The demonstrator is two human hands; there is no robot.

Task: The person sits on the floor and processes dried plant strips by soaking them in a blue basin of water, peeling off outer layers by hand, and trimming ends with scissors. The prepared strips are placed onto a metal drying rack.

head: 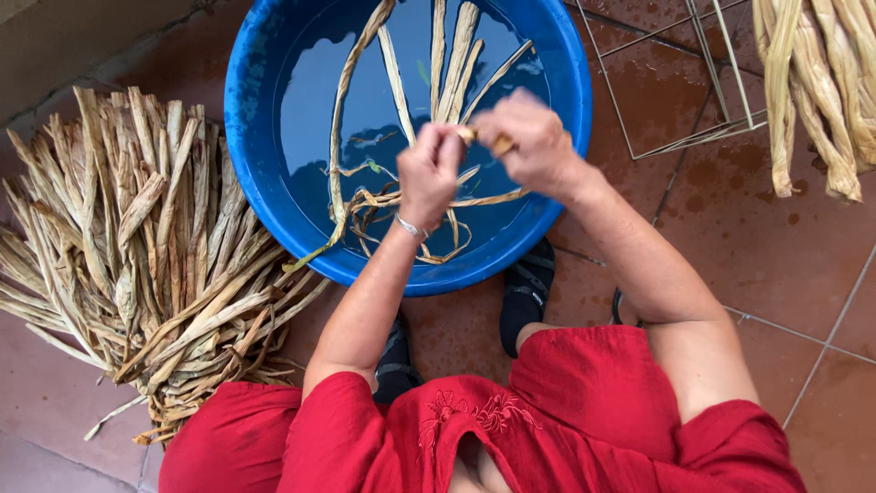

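Here, both hands (484,155) pinching fibrous strip (484,137), round basin (265,183)

Bright blue basin (265,137), dark water inside; pale straw-tan strips (456,64) soaking, same dry beige in the pile (137,256); red blouse (584,402) with tone-on-tone embroidery; reddish-brown tiles (776,237); silver bracelet (411,228)

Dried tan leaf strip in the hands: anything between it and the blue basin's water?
Nothing visible. Both hands, left and right, pinch the dried tan leaf strip directly above the round blue plastic basin, over open water.
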